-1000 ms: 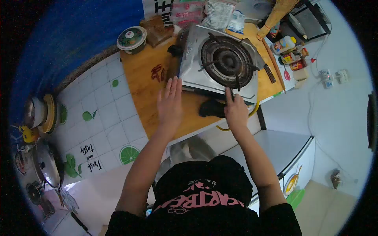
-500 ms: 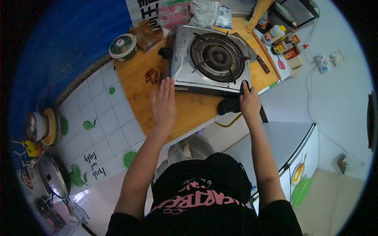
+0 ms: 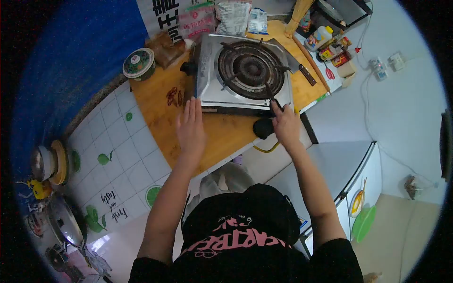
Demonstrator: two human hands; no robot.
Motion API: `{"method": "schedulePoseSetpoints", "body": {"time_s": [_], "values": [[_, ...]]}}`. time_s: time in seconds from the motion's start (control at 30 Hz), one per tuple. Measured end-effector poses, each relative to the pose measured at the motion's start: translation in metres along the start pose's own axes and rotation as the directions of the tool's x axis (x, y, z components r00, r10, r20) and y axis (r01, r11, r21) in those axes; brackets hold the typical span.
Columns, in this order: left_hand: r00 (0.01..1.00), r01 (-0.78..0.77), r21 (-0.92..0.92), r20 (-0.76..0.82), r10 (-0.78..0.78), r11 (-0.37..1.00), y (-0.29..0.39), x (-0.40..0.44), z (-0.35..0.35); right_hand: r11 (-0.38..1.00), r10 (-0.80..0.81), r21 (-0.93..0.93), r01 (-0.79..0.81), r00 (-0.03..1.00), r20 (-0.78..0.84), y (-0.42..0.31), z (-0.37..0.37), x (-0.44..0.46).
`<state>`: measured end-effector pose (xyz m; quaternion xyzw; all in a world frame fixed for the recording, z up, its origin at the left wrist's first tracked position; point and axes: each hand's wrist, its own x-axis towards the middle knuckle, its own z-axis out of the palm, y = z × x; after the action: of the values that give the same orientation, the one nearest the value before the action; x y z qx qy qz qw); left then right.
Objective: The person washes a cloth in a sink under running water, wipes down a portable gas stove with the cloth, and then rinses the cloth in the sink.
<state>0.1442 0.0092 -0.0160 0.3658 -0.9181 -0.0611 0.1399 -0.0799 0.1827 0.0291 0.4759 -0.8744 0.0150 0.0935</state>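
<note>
On the wooden board stands a silver gas stove with a round black burner. My left hand lies flat, fingers stretched out, its tips at the stove's near left corner. At the near right edge, my right hand presses a black cloth against the stove, index finger extended; part of the cloth hangs to the left of the hand. Several dried red chilies lie left of the stove. Right of it lies a knife, its blade partly under the stove's edge.
A lidded pot sits at the board's left corner. Plastic bags stand behind the stove. Bottles and jars are at the right, near a wooden rod. A yellow hose hangs below the board. Pans are at far left.
My right hand moved right along the stove's front edge with the black cloth, then back left a little. My left hand has stayed at the stove's corner. The view has shifted.
</note>
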Motion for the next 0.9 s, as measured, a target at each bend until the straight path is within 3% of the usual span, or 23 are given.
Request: {"method": "schedulePoseSetpoints", "body": {"time_s": [0.07, 0.17, 0.23, 0.3, 0.33, 0.43, 0.5, 0.57, 0.73, 0.8, 0.83, 0.9], "values": [[1.000, -0.003, 0.004, 0.001, 0.003, 1.000, -0.001, -0.001, 0.000, 0.989, 0.142, -0.052, -0.136, 0.981, 0.133, 0.018, 0.003, 0.015], [1.000, -0.011, 0.028, 0.019, 0.010, 1.000, -0.001, -0.001, 0.000, 0.980, 0.201, -0.013, -0.201, 0.976, 0.082, 0.048, 0.017, 0.038], [1.000, -0.010, 0.009, 0.022, 0.010, 1.000, 0.000, -0.001, -0.002, 0.983, 0.186, -0.025, -0.184, 0.980, 0.076, 0.053, 0.025, 0.038], [1.000, -0.003, -0.015, 0.028, 0.004, 1.000, 0.001, -0.002, -0.003, 0.983, 0.155, 0.112, -0.145, 0.984, -0.087, 0.053, 0.046, 0.032], [0.999, 0.006, -0.011, 0.035, -0.005, 1.000, 0.002, -0.002, -0.004, 0.915, 0.181, 0.378, -0.140, 0.981, -0.075, 0.041, 0.041, 0.026], [1.000, 0.016, -0.014, 0.026, -0.016, 1.000, 0.003, -0.003, -0.005, 0.918, 0.175, 0.382, -0.103, 0.972, -0.157, 0.024, 0.043, -0.003], [1.000, 0.005, -0.022, 0.009, -0.005, 1.000, 0.005, -0.002, -0.006, 0.897, 0.207, 0.415, -0.154, 0.975, -0.086, 0.014, 0.038, -0.019], [0.998, 0.048, 0.009, 0.039, -0.049, 0.999, 0.008, 0.000, -0.006, 0.942, 0.144, 0.323, -0.090, 0.978, -0.149, 0.013, 0.038, -0.029], [0.995, 0.045, 0.030, 0.087, -0.048, 0.999, 0.009, 0.001, -0.011, 0.939, 0.213, 0.290, -0.185, 0.975, -0.067, 0.018, 0.032, -0.016], [0.994, 0.044, 0.064, 0.102, -0.050, 0.997, 0.007, -0.001, -0.008, 0.901, 0.285, 0.297, -0.318, 0.947, 0.150, 0.031, 0.029, 0.004], [0.998, 0.032, 0.052, 0.056, -0.035, 0.998, 0.005, -0.001, -0.005, 0.899, 0.281, 0.304, -0.315, 0.948, 0.152, 0.038, 0.030, 0.011], [1.000, 0.022, 0.051, 0.013, -0.023, 0.998, 0.008, -0.001, -0.003, 0.904, 0.115, 0.412, -0.113, 0.993, 0.021, 0.055, 0.033, 0.021]]}}
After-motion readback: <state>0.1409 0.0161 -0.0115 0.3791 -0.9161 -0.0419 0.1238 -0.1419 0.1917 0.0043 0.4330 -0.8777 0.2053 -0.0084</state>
